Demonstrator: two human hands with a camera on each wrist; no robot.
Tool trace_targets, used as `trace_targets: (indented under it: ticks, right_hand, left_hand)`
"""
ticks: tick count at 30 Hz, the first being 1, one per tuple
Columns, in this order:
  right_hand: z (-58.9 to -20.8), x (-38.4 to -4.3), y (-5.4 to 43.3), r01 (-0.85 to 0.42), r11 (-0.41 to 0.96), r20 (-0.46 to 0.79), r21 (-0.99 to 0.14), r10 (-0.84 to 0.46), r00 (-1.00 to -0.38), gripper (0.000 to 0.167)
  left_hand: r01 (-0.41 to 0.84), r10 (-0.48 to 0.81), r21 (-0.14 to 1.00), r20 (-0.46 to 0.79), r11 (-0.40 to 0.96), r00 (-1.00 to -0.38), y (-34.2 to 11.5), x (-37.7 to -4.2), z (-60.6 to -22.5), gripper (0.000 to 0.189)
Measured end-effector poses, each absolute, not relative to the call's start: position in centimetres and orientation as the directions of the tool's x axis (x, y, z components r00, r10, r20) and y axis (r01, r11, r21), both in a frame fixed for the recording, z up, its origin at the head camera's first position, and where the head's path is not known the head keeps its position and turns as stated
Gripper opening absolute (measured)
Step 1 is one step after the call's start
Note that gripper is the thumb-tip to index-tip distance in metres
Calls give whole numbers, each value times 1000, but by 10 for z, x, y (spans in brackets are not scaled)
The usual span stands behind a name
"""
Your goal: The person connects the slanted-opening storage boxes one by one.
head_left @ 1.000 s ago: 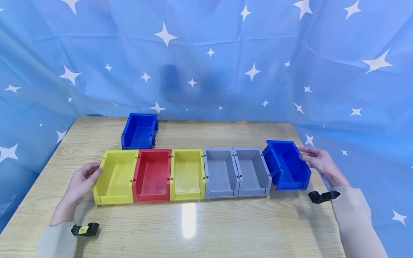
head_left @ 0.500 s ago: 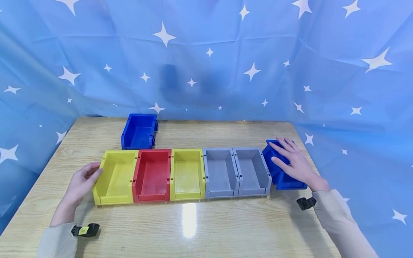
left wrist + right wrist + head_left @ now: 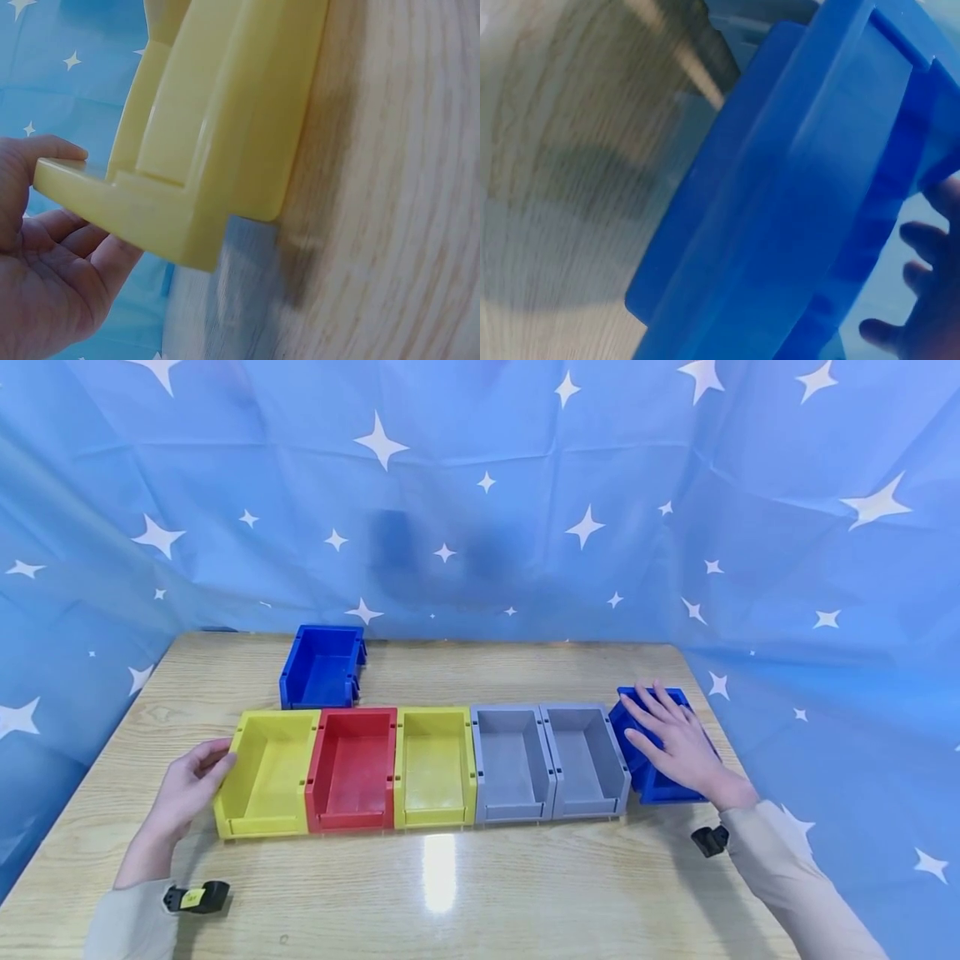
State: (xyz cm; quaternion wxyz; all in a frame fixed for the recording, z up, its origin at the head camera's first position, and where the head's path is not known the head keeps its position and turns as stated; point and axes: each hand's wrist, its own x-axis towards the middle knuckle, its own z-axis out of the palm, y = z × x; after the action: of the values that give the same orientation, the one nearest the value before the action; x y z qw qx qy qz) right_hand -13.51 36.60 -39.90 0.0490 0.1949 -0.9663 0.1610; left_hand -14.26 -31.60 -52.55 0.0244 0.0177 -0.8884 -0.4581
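Observation:
My left hand (image 3: 189, 783) holds the left side wall of a yellow storage bin (image 3: 276, 768) at the end of the row. In the left wrist view its thumb lies over the edge of the bin and the fingers are on the outside. My right hand (image 3: 681, 750) is spread over a blue storage bin (image 3: 636, 750) at the right end, covering much of its opening. That bin stands slightly turned beside the grey bins. In the right wrist view the blue wall (image 3: 780, 195) fills the middle, with the fingers apart and spread at the right.
Between the two held ends stand a red bin (image 3: 358, 768), a second yellow bin (image 3: 435, 764) and two grey bins, the nearer-left one (image 3: 512, 756) touching its neighbour (image 3: 581, 752). Another blue bin (image 3: 324, 672) sits behind the row. A starry blue curtain (image 3: 480, 560) hangs behind the wooden table (image 3: 360, 902).
My right hand has let go of the blue bin's right side and moved left over its top, fingers spreading. The left hand stays on the yellow bin.

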Motion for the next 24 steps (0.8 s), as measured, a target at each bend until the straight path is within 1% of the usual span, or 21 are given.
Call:
trace_targets:
  ticks: [4,9,12,18,24]
  right_hand:
    - [-400,-136,365,-382,874,138,-300,-357,-924,56]
    - [-402,-135,365,-378,872,143,-311,-351,-925,55]
    - [-404,-134,365,-385,865,145,-322,-357,-923,54]
    - [-403,-133,364,-416,867,166,-274,-384,-909,53]
    - [-400,-134,364,-423,871,133,-249,-402,-906,53]
  left_hand:
    - [-26,-72,819,19,573,-997,-308,-139,-514,61]
    - [11,-58,848,49,529,-997,-288,-127,-480,48]
    - [36,-39,845,67,534,-997,-281,-121,-466,42]
    - [21,-39,832,51,555,-998,-278,-120,-462,40]
    - [19,-39,832,49,555,-998,-278,-121,-464,40]
